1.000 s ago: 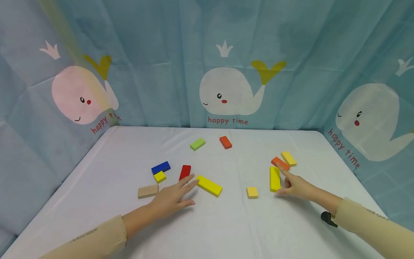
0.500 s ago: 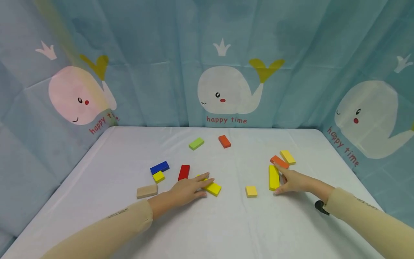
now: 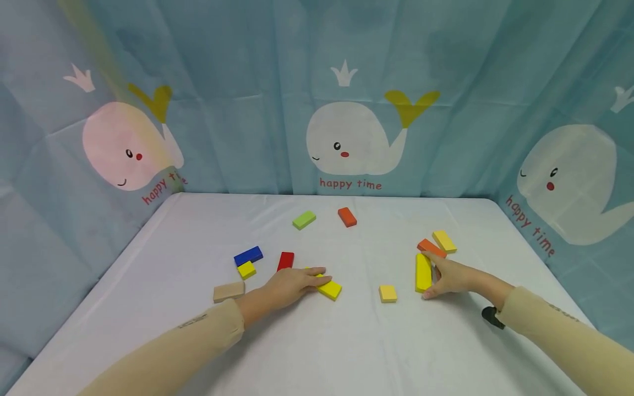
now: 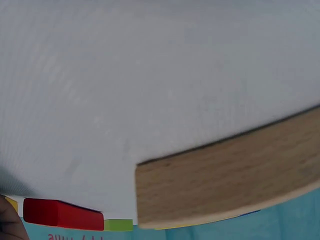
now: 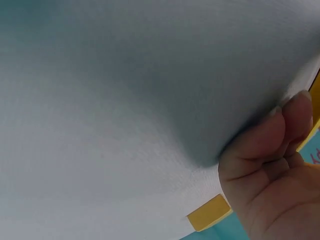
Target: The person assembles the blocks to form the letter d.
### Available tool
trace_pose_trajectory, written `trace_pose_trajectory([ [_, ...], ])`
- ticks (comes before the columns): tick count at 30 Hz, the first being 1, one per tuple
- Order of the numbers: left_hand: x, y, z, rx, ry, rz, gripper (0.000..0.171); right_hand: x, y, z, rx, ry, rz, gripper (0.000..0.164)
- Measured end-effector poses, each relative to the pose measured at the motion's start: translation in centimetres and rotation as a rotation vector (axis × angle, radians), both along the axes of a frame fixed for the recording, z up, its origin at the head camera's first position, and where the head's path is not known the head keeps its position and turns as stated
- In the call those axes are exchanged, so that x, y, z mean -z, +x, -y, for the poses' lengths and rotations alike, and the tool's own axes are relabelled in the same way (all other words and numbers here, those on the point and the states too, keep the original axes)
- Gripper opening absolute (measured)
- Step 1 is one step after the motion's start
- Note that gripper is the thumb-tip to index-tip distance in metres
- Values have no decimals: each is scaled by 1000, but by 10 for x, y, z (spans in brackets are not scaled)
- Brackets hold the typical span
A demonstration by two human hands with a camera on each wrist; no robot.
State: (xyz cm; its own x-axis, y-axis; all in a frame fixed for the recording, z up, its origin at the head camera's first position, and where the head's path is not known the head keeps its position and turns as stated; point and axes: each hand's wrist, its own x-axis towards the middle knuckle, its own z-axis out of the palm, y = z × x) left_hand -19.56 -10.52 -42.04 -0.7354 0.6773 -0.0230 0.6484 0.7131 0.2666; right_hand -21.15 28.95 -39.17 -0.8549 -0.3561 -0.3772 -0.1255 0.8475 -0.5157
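In the head view my left hand (image 3: 289,286) lies over a long yellow block (image 3: 331,289), fingers across its top and far edge. Its thumb is hidden, so I cannot tell whether it pinches the block. A red block (image 3: 285,260) sits just behind this hand, and a bare wooden block (image 3: 229,291) is by its wrist. My right hand (image 3: 449,278) holds another long yellow block (image 3: 423,273) between index finger and thumb, one at each end. An orange block (image 3: 432,247) lies just beyond that fingertip. In the right wrist view its curled fingers (image 5: 255,142) show.
A small pale yellow block (image 3: 388,293) lies between the hands. Leftward are a blue block (image 3: 248,256) and a small yellow block (image 3: 246,270). Farther back lie a green block (image 3: 304,220), a red-orange block (image 3: 347,216) and a pale yellow block (image 3: 444,241). A whale-print curtain (image 3: 238,137) surrounds the white table.
My left hand has moved right and come down over the long yellow block. The right thumb and index finger have closed onto the ends of the other one.
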Motion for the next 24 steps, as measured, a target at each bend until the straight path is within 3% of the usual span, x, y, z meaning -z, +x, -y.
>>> trace_pose_trajectory([
  [7,1,-5,0,10,1,-7,42,8,3,-3,-22,-114,-70,105],
  [10,1,-6,-1,12,-2,-2,42,8,3,-4,-19,-112,-78,106],
  [14,1,-6,-3,14,-9,12,42,-1,0,-2,-24,-103,-93,106],
  [19,2,-5,-5,3,-26,10,42,-17,-6,18,-87,-134,-133,101],
  [24,2,-1,-2,-17,-31,6,42,-27,-16,53,-92,-107,-71,101],
])
